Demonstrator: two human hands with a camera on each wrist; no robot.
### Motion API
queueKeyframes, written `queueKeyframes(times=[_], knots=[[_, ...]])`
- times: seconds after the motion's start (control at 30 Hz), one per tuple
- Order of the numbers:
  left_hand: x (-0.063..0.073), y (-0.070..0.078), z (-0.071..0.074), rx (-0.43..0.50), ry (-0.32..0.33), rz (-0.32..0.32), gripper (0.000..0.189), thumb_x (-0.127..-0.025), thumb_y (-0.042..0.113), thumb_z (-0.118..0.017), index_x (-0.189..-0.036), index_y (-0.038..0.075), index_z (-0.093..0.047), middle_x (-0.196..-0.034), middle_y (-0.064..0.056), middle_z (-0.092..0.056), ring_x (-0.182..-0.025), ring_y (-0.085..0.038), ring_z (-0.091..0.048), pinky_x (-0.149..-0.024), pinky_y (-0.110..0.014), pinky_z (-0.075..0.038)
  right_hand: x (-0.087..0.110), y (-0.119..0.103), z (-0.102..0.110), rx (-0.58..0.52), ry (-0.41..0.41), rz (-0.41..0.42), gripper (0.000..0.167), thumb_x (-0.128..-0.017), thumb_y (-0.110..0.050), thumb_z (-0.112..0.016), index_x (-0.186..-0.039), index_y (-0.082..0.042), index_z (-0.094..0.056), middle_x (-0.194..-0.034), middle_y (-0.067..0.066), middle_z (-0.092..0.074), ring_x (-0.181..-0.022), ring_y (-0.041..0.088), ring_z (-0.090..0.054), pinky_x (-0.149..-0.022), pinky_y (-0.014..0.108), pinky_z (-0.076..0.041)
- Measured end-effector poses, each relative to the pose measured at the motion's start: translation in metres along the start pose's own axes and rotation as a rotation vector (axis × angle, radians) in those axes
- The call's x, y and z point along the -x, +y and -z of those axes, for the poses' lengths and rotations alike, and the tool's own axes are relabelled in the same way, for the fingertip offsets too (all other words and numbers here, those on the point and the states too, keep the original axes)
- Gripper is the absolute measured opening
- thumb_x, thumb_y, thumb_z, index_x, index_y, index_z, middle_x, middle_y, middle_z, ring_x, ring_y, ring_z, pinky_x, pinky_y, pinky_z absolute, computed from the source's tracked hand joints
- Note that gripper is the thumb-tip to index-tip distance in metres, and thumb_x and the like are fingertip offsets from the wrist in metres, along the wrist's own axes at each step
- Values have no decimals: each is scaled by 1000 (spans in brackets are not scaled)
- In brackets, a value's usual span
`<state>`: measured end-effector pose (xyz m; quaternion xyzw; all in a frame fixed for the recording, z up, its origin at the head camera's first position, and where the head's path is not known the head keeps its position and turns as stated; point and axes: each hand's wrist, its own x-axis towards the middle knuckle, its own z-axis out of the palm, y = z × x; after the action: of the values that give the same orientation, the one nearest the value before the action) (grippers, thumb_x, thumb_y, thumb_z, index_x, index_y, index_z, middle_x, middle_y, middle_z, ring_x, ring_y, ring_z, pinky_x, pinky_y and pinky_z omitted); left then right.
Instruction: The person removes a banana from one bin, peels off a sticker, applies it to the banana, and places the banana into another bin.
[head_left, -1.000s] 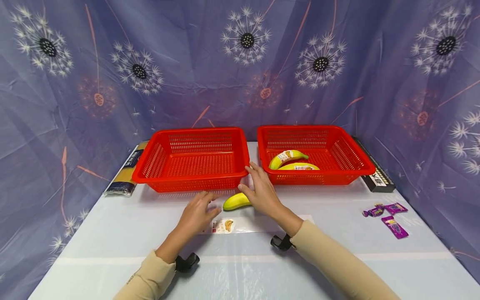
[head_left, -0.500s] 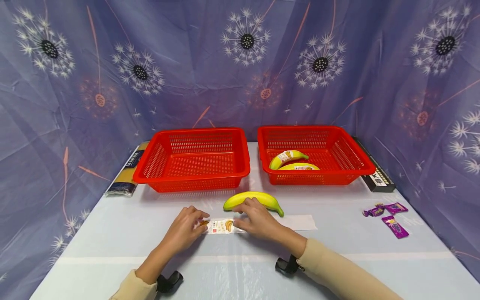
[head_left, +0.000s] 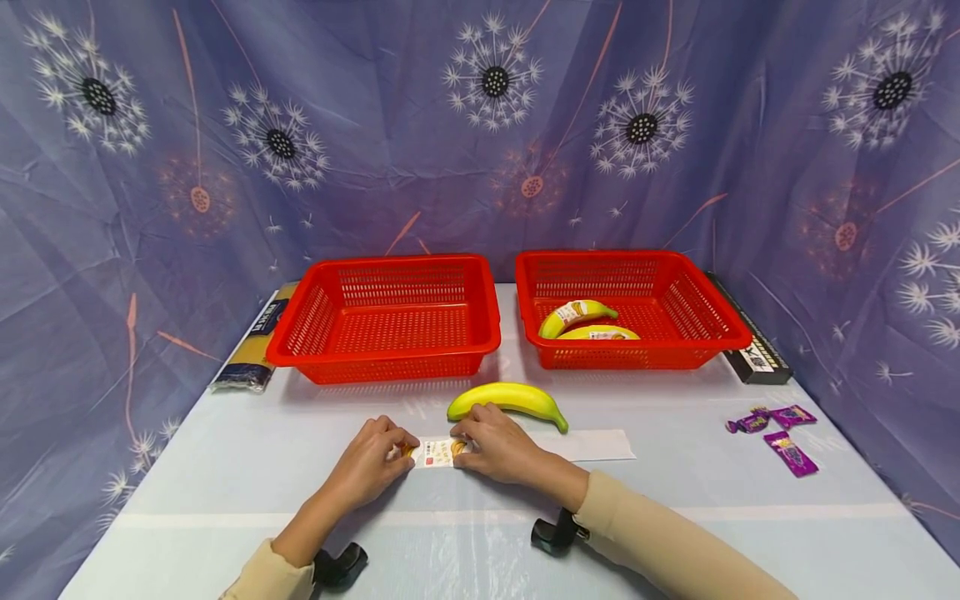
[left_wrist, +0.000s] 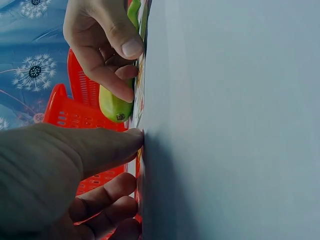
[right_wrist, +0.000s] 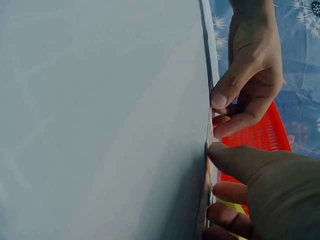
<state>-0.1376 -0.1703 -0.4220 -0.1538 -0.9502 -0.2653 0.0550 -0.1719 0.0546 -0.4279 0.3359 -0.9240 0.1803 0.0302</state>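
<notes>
A white strip of banana-picture labels [head_left: 592, 444] lies flat on the table. At its left end my left hand [head_left: 371, 458] pinches it, with bent fingers along the far edge and the thumb [left_wrist: 132, 140] at the near edge. My right hand [head_left: 498, 450] grips the strip a short way to the right, its thumb [right_wrist: 220, 150] pressed at the near edge. Between the hands a printed label shows. Just behind the right hand lies an unlabelled yellow banana [head_left: 517, 396] with a green stem end, partly covered by the fingers.
Behind stand two red plastic baskets, the left basket [head_left: 382, 358] and the right basket [head_left: 645, 343]; the right one holds two labelled bananas [head_left: 600, 310]. Purple-wrapped candies [head_left: 787, 454] lie at right. A brown packet [head_left: 251, 350] and a black box [head_left: 761, 362] flank the baskets.
My right hand has let go of the banana and come down to the strip, then slid left along it. My left hand has moved down and left onto the strip's left end.
</notes>
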Motion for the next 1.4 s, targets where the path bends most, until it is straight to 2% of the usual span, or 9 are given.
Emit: queueKeyframes(times=[0.27,0.47,0.7,0.83,0.93,1.03,1.17,1.27,1.4], knots=[[0,1,0,-32,-6,10,17,-73,12,-76,-89,15,-71,-83,3,-53,-80,-10,-41,-67,-24,-33,3,-3,0,85,17,35,32,-78,-36,-74,-106,-20,-71,-93,-5,-55,-89,10,-44,-71,19,-36],[1,1,0,-31,-4,3,17,-72,11,-76,-88,14,-71,-82,2,-53,-79,-10,-40,-66,-24,-33,4,-5,-1,69,52,62,21,-79,-32,-74,-97,-22,-68,-92,-5,-55,-89,11,-43,-72,20,-37],[0,0,0,-25,-1,-4,16,-73,10,-75,-87,15,-70,-82,2,-53,-80,-11,-41,-66,-24,-34,1,-6,-4,-28,57,37,15,-79,-23,-73,-90,-20,-62,-86,-6,-55,-88,11,-44,-74,22,-38],[0,0,0,-25,-7,-3,17,-73,10,-75,-87,16,-70,-83,2,-53,-81,-11,-41,-66,-24,-34,-3,-6,-6,-93,43,-11,17,-80,-18,-71,-94,-16,-63,-78,-7,-56,-85,10,-46,-74,22,-38],[0,0,0,-27,-11,0,17,-73,10,-75,-88,16,-69,-83,3,-52,-81,-10,-41,-66,-24,-34,-4,-5,-7,-129,49,-39,14,-79,-17,-71,-92,-15,-68,-74,-8,-55,-81,9,-45,-72,21,-37],[1,0,0,-24,-13,0,17,-73,10,-75,-88,16,-70,-82,3,-52,-81,-10,-40,-66,-24,-34,-3,-5,-8,-146,76,-39,6,-78,-15,-72,-84,-18,-72,-72,-8,-56,-79,9,-46,-70,22,-37],[0,0,0,-23,-15,3,17,-73,10,-75,-88,17,-69,-82,3,-52,-81,-10,-40,-66,-24,-33,1,-3,-7,-200,83,-24,6,-80,-16,-71,-80,-22,-72,-76,-10,-58,-84,9,-47,-75,24,-38],[0,0,-1,-26,-18,8,17,-73,10,-76,-87,17,-69,-82,3,-52,-80,-10,-40,-66,-24,-33,6,-2,-4,-285,68,-14,4,-83,-19,-69,-82,-22,-71,-80,-12,-59,-86,7,-46,-77,23,-38],[0,0,-1,-32,-14,8,16,-74,12,-76,-88,17,-70,-82,3,-51,-81,-10,-40,-66,-23,-33,15,1,6,-461,52,10,4,-86,-23,-67,-84,-22,-70,-80,-11,-61,-80,4,-46,-71,19,-40]])
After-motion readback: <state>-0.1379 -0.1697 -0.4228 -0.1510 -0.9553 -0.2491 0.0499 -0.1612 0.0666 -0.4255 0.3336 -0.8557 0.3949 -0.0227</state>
